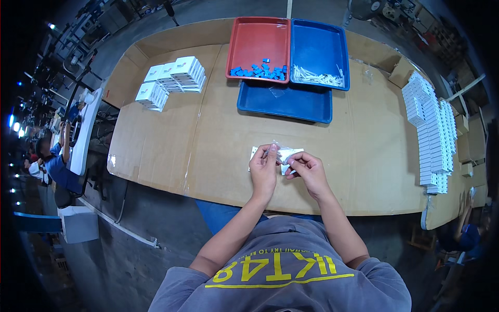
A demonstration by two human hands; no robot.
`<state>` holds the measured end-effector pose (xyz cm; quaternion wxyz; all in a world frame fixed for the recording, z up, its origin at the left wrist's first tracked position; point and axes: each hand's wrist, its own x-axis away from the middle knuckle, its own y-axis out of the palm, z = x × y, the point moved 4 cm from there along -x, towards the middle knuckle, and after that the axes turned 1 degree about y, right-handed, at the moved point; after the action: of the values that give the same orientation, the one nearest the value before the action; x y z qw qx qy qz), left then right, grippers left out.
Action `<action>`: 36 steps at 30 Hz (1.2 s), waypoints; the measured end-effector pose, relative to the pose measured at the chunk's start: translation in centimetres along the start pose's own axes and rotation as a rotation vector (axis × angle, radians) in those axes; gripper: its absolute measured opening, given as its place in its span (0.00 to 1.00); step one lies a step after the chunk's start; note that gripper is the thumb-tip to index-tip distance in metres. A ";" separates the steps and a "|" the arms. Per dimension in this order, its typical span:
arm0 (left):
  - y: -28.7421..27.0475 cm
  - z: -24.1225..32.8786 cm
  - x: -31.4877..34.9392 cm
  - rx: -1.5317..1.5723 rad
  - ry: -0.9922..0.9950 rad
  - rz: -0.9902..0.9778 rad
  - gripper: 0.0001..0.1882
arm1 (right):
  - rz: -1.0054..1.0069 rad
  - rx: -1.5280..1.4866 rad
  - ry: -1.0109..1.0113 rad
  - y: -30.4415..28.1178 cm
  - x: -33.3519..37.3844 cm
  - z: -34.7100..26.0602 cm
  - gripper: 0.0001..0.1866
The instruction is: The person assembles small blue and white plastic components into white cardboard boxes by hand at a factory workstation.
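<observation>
Between my fingers, above the middle of the cardboard-covered table, is a small clear plastic bag with something white in or behind it. My left hand pinches the bag's left side between thumb and forefinger. My right hand has its fingers closed at the bag's lower right edge. Underneath lies a flat white box or card, mostly hidden by my hands. Whether the white shape seen through the bag belongs to it or to the piece below, I cannot tell.
Ahead stand a red tray of small blue parts, a blue tray of white sticks and another blue tray. White boxes are stacked at far left, and a taller stack at right. A person sits at left.
</observation>
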<state>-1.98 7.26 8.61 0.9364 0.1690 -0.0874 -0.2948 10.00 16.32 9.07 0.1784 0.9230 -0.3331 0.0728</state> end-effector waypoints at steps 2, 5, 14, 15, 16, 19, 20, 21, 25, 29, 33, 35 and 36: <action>0.0 0.2 0.1 0.042 0.004 -0.025 0.15 | 0.020 0.024 0.001 -0.1 0.0 0.2 0.05; 0.6 1.1 0.4 0.030 -0.009 -0.062 0.13 | 0.048 0.055 -0.011 -0.3 -0.1 0.5 0.05; -0.7 -0.5 0.8 -0.006 -0.142 -0.167 0.10 | 0.019 0.048 -0.024 -0.3 0.6 -0.2 0.05; -0.7 -0.4 0.9 -0.007 -0.141 -0.169 0.10 | 0.020 0.048 -0.026 -0.3 0.7 -0.2 0.05; -0.8 -0.3 1.0 -0.017 -0.123 -0.182 0.10 | -0.014 0.056 -0.015 -0.3 0.7 -0.3 0.04; -1.2 -0.2 1.2 -0.044 -0.099 -0.211 0.10 | -0.058 0.033 0.013 -0.3 0.7 -0.2 0.03; -1.3 -0.2 1.2 -0.062 -0.096 -0.226 0.10 | -0.069 0.002 0.031 -0.2 0.7 -0.1 0.04; -1.5 -0.2 1.2 -0.061 -0.095 -0.225 0.10 | -0.069 0.003 0.031 -0.1 0.8 -0.1 0.04; -1.7 0.3 1.5 -0.048 -0.058 -0.213 0.10 | -0.042 -0.077 0.126 0.0 0.8 0.3 0.03; -1.5 1.0 2.1 -0.031 -0.142 -0.266 0.11 | -0.018 -0.100 0.163 -0.2 0.6 0.8 0.03; -2.9 -0.1 2.2 -0.034 -0.186 -0.259 0.10 | -0.077 -0.043 0.164 0.4 1.2 -0.3 0.02; -2.6 0.0 2.3 -0.017 -0.189 -0.278 0.11 | -0.101 -0.025 0.162 0.2 1.4 -0.5 0.03; -2.6 0.0 2.4 -0.020 -0.191 -0.278 0.11 | -0.099 -0.028 0.163 0.2 1.4 -0.5 0.03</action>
<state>-1.41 3.85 7.76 0.8756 0.1415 -0.1488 -0.4373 10.97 15.52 9.93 0.2214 0.9268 -0.2722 0.1339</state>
